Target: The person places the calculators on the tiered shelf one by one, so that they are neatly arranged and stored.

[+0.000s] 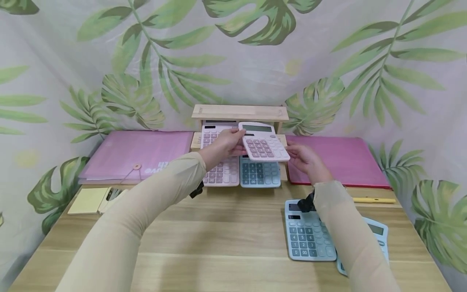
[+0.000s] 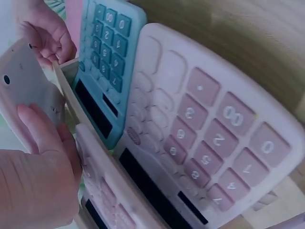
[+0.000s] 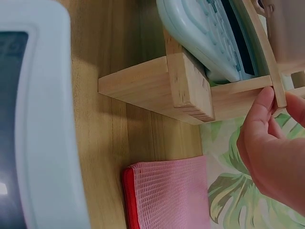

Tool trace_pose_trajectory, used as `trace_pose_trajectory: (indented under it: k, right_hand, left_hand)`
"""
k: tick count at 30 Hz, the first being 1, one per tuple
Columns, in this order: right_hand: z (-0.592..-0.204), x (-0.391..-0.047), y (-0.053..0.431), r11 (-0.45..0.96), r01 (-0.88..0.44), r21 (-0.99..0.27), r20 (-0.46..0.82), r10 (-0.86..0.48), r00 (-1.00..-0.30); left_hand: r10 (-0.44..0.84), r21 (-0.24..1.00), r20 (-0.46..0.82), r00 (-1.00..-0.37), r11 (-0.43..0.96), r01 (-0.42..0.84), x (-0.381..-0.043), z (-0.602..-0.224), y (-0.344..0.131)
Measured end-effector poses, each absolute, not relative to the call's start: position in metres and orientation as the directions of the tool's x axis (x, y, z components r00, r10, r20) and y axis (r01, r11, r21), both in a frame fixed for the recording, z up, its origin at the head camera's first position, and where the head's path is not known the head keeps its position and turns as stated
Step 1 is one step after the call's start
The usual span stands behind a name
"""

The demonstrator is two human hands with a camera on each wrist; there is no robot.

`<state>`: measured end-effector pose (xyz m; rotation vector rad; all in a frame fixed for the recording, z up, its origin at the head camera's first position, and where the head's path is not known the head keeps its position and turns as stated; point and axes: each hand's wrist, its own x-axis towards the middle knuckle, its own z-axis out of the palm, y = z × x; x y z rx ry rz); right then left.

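Note:
My left hand (image 1: 228,144) grips the left edge of a pink-and-white calculator (image 1: 260,144), held tilted over a wooden stand (image 1: 238,112). The left wrist view shows this calculator's pale back (image 2: 33,86) beside my fingers. At the stand's right side, my right hand (image 1: 308,158) is near the calculator's lower corner. In the right wrist view its thumb and finger pinch the end of a wooden strip (image 3: 279,93) of the stand. A pink calculator (image 2: 219,124) and a blue calculator (image 1: 260,174) lean side by side at the front. Another pink calculator (image 1: 211,134) stands behind.
Two more blue calculators (image 1: 310,231) lie at the right, partly under my right sleeve. A purple folder (image 1: 138,152) lies left of the stand, a pink mesh pouch (image 1: 335,158) right. Sticky notes (image 1: 88,200) and a yellow pen (image 1: 373,200) lie along the sides.

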<state>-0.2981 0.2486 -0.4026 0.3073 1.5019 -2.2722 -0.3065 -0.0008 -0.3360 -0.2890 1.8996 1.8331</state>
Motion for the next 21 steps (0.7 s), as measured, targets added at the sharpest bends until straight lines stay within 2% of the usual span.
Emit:
trace_pose_trajectory:
  k: [5, 9, 11, 13, 16, 21]
  right_hand:
    - [-0.403, -0.299, 0.251, -0.390, 0.451, -0.803, -0.401, -0.206, -0.892]
    - [-0.402, -0.298, 0.251, -0.384, 0.450, -0.806, -0.402, -0.202, -0.893]
    - [-0.402, -0.298, 0.250, -0.367, 0.450, -0.814, -0.406, -0.193, -0.893]
    - [-0.402, -0.299, 0.250, -0.350, 0.450, -0.822, -0.408, -0.190, -0.893]
    - [-0.402, -0.300, 0.249, -0.337, 0.454, -0.825, -0.414, -0.188, -0.891]
    - [-0.403, -0.300, 0.248, -0.335, 0.459, -0.823, -0.423, -0.179, -0.888]
  left_hand:
    - [0.158, 0.898, -0.440, -0.884, 0.090, -0.431, -0.304, -0.332, 0.008]
    - [0.151, 0.931, -0.291, -0.945, 0.271, -0.243, -0.291, -0.332, 0.012]
    - [0.143, 0.916, -0.191, -0.971, 0.380, -0.125, -0.285, -0.335, 0.012]
    - [0.144, 0.901, -0.115, -0.983, 0.431, -0.042, -0.280, -0.339, 0.012]
    - [0.160, 0.891, -0.044, -0.986, 0.453, 0.034, -0.278, -0.344, 0.010]
    - [0.195, 0.817, -0.012, -0.981, 0.567, 0.102, -0.280, -0.348, 0.008]
